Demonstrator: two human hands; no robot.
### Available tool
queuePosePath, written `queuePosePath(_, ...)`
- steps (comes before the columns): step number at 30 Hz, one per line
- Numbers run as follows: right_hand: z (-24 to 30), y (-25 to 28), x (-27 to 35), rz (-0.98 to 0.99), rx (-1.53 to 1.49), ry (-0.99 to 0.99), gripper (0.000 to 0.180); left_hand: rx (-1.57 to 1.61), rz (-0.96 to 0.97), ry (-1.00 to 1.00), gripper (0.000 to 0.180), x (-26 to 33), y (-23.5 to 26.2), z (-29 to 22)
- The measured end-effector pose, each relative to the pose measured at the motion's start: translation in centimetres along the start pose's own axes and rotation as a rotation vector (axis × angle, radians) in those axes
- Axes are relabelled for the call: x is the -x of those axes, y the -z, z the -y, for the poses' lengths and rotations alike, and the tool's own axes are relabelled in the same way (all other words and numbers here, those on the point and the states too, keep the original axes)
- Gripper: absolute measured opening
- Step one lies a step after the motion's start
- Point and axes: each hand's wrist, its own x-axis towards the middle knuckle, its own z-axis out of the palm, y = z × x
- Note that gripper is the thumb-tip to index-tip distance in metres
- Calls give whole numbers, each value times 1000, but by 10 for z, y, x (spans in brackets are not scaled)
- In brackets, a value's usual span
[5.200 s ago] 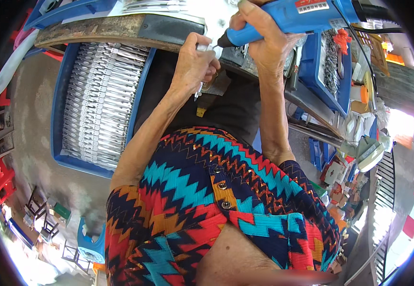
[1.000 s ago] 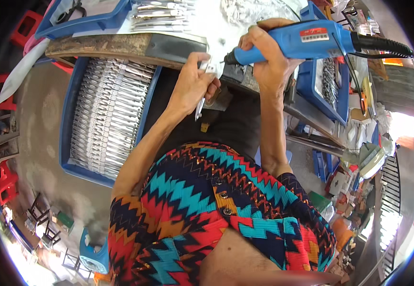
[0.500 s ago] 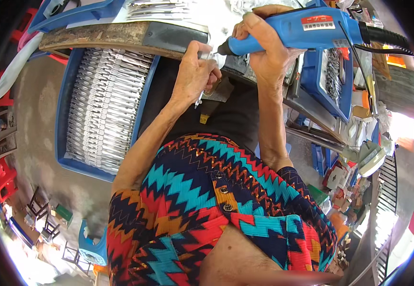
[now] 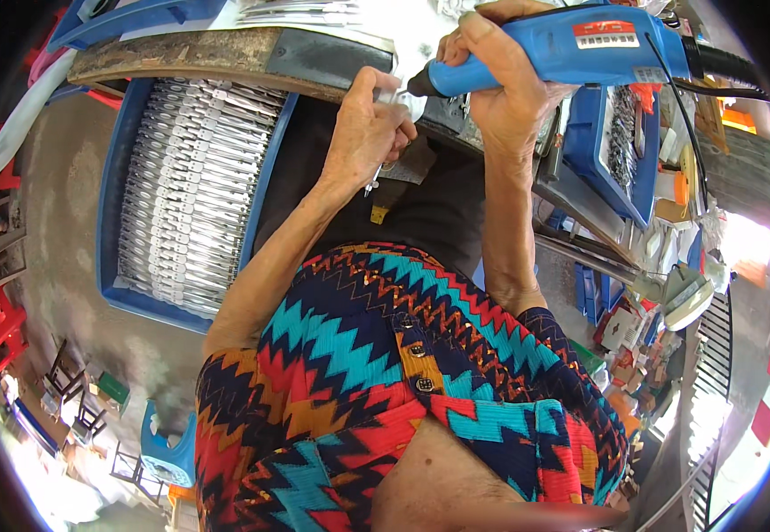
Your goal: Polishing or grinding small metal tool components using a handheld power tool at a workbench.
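Blue power tool (image 4: 571, 44) in right hand (image 4: 500, 84), left hand (image 4: 367, 133) hiding small metal part (image 4: 394, 97)

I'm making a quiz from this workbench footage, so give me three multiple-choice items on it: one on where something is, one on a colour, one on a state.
1. Where is the tray of stacked metal parts?
A. to the person's left, below the bench edge
B. on the person's lap
C. hanging at the right

2. What colour is the power tool?
A. red
B. blue
C. green

3. How is the right hand placed?
A. open and flat on the bench
B. hanging at the side
C. closed around the tool's body

Answers:
1 A, the blue tray sits left of the left hand, under the worn bench edge.
2 B, its casing is blue with a black cord end.
3 C, the fingers wrap the tool, its tip aimed at the small metal piece pinched in the left hand.
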Motion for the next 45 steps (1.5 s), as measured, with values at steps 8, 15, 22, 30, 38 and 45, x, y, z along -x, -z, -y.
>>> queuePosePath(8, -6, -3, 0, 18, 86, 29, 18, -42, -30, -25, 21, -1, -3, 1)
queuePosePath(15, -5, -10, -3, 21, 403, -37, 15, -6, -49, -56, 20, -1, -1, 6)
queuePosePath(22, 13, -13, -2, 68, 368, -29, 18, 24, -51, -30, 20, 1, -4, 0)
queuePosePath(30, 3, 3, -5, 70, 141, -2, 20, 127, -32, 4, 24, -2, -5, 2)
queuePosePath(38, 6, 3, -4, 72, 144, 32, 18, 148, -53, -7, 29, 0, -3, 2)
queuePosePath(45, 5, 2, -4, 49, 127, 52, 17, 97, -36, -6, 26, 1, -3, 1)
